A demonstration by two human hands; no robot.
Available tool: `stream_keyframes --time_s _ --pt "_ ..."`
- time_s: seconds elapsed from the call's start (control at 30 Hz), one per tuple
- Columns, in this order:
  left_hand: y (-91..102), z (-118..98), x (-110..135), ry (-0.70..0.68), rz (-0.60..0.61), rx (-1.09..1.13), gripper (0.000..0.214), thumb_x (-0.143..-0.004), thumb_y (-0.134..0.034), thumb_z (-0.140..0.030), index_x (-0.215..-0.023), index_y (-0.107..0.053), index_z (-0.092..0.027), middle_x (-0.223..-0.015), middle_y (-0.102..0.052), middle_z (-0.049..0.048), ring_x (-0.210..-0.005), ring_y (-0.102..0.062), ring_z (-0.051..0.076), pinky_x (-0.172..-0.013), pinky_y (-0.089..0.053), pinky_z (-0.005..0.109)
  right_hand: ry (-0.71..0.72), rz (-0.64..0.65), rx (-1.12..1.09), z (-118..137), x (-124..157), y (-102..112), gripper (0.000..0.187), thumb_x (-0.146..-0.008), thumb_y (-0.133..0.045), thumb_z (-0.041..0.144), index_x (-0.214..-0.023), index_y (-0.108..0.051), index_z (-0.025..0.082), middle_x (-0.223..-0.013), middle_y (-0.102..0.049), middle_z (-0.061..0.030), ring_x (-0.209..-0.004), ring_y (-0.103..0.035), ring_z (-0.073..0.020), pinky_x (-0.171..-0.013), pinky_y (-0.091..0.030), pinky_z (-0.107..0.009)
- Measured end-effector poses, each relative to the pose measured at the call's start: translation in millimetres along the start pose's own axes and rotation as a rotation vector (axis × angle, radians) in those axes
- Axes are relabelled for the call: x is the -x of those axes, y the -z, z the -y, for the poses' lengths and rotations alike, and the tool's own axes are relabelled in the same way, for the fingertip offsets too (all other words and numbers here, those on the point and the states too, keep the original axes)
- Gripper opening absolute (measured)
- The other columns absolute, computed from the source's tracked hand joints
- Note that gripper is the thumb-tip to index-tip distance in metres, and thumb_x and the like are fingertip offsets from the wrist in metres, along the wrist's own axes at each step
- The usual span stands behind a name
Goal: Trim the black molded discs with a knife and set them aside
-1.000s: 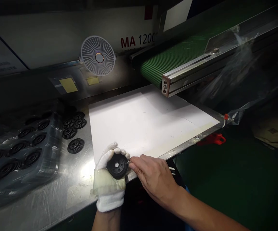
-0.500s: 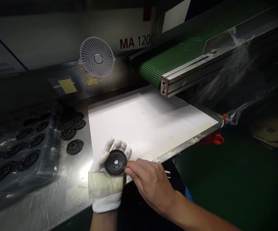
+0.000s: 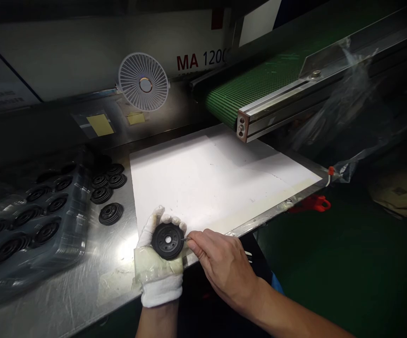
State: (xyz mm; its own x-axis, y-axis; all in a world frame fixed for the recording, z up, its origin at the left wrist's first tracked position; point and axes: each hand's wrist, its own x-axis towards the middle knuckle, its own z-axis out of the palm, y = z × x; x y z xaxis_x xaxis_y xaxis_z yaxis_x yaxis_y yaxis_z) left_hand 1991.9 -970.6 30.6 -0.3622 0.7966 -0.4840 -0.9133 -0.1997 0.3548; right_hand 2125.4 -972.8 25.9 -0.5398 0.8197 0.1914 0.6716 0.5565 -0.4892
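My left hand (image 3: 149, 232), in a white glove with a clear wrap around the palm and wrist, holds a black plastic wheel (image 3: 167, 252) with a ring of small holes around a pale centre. The fingers curl behind its far edge. My right hand (image 3: 224, 263) is bare and pinches a thin metal blade (image 3: 185, 239), its tip at the wheel's right rim. Most of the blade is hidden in the fingers. Several similar black wheels (image 3: 111, 214) lie loose on the metal table, left of my hands.
A clear plastic tray (image 3: 78, 225) holding more black wheels stands at the left. White sheet (image 3: 203, 183) covers much of the metal table (image 3: 101, 253). Behind are a small fan (image 3: 143, 82) and a green conveyor belt (image 3: 256, 89), its metal frame overhanging the table's back right.
The wheel has tilted and shifted slightly left and down in my left hand, whose fingers have curled in more. The blade has moved from the wheel's face out to its right rim.
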Motion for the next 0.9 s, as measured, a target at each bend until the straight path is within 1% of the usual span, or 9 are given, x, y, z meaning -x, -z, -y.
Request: stream_keyframes --time_s 0.17,0.23,0.33,0.5,0.67,0.83,0.9 --pt "0.0 -0.9 -1.7 0.008 -0.016 0.008 0.010 -0.081 -0.055 -0.017 -0.083 -0.064 -0.013 -0.065 -0.057 0.0010 -0.064 -0.058 0.014 -0.060 -0.051 0.029 0.033 0.079 -0.063 1.5 1.3 3.9 0.029 -0.099 -0.033 0.038 -0.088 -0.057 0.024 -0.074 -0.059 0.0001 -0.066 -0.054 -0.0142 -0.061 -0.032 -0.025" --pt "0.0 -0.1 -1.8 0.015 -0.004 0.009 0.009 -0.081 -0.056 -0.017 -0.083 -0.064 -0.013 -0.065 -0.057 0.0009 -0.064 -0.057 0.014 -0.060 -0.051 0.029 0.025 0.059 -0.071 0.4 0.0 4.4 0.030 -0.099 -0.033 0.037 -0.088 -0.057 0.024 -0.074 -0.059 0.0000 -0.066 -0.054 -0.0141 -0.060 -0.032 -0.025" --pt "0.6 1.4 -2.1 0.025 0.044 0.008 0.009 -0.080 -0.057 -0.018 -0.084 -0.064 -0.014 -0.066 -0.058 0.0011 -0.064 -0.058 0.015 -0.060 -0.051 0.031 -0.012 -0.011 -0.029 -1.0 -1.3 3.0 0.029 -0.099 -0.034 0.035 -0.086 -0.057 0.022 -0.072 -0.058 0.0000 -0.065 -0.052 -0.0141 -0.059 -0.030 -0.026" --pt "0.0 2.0 -3.1 -0.014 -0.009 0.011 0.008 -0.079 -0.056 -0.016 -0.083 -0.063 -0.013 -0.065 -0.057 0.0006 -0.064 -0.058 0.014 -0.059 -0.051 0.029 0.040 -0.006 -0.011 1.0 0.9 -1.8 0.028 -0.098 -0.035 0.036 -0.088 -0.058 0.024 -0.072 -0.058 0.0007 -0.064 -0.052 -0.0142 -0.058 -0.028 -0.027" --pt "-0.5 1.8 -3.2 -0.012 0.033 -0.005 0.008 -0.077 -0.059 -0.016 -0.083 -0.063 -0.014 -0.065 -0.057 -0.0001 -0.063 -0.057 0.014 -0.060 -0.051 0.029 0.009 -0.067 0.010 -0.2 -0.9 -2.0 0.028 -0.099 -0.035 0.035 -0.090 -0.059 0.023 -0.073 -0.058 0.0003 -0.065 -0.052 -0.0141 -0.059 -0.028 -0.028" --pt "1.1 2.7 -7.4 -0.030 0.007 -0.002 0.007 -0.077 -0.058 -0.016 -0.082 -0.063 -0.015 -0.064 -0.057 -0.0009 -0.063 -0.058 0.013 -0.059 -0.051 0.027 0.058 -0.061 0.019 3.7 2.4 -7.2 0.027 -0.098 -0.036 0.034 -0.089 -0.059 0.023 -0.071 -0.057 0.0006 -0.063 -0.050 -0.0140 -0.057 -0.026 -0.029" --pt "1.4 2.7 -7.2 -0.040 0.002 0.018 0.008 -0.078 -0.057 -0.015 -0.083 -0.063 -0.015 -0.064 -0.058 -0.0013 -0.063 -0.058 0.012 -0.063 -0.052 0.028 0.047 -0.057 0.001 4.6 3.0 -9.2 0.027 -0.098 -0.036 0.035 -0.089 -0.059 0.023 -0.071 -0.057 0.0007 -0.063 -0.050 -0.0140 -0.058 -0.027 -0.028"
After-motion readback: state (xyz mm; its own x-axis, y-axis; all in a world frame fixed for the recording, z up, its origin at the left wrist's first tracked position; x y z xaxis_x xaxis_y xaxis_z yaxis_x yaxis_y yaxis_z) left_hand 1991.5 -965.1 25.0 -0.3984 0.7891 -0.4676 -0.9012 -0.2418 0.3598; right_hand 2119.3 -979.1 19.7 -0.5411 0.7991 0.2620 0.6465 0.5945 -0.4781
